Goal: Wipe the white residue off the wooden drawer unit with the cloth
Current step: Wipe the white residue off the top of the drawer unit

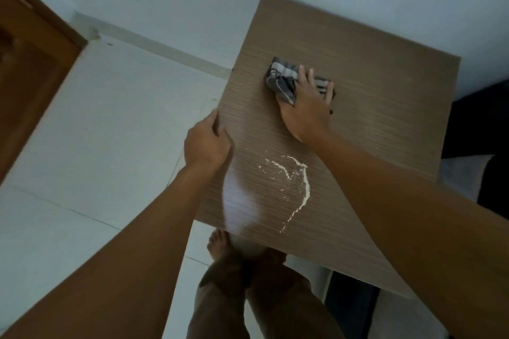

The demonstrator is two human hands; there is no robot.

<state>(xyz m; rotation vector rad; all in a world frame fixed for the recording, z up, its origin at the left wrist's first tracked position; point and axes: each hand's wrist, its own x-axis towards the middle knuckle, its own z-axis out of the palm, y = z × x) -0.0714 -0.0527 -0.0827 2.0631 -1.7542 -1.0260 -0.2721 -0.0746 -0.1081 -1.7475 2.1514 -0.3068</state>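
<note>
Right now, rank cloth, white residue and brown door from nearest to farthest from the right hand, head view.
1. cloth, under the right hand.
2. white residue, on the drawer unit toward the person.
3. brown door, far left.

- My right hand [307,107] presses the striped cloth [283,78] flat on the wooden drawer unit [371,107].
- My left hand [206,143] grips its left edge.
- White residue [298,184] lies nearer me, apart from the cloth.

Two bare forearms [124,256], brown trousers [220,311] — dim, blurred — one bare foot [217,242].
</note>
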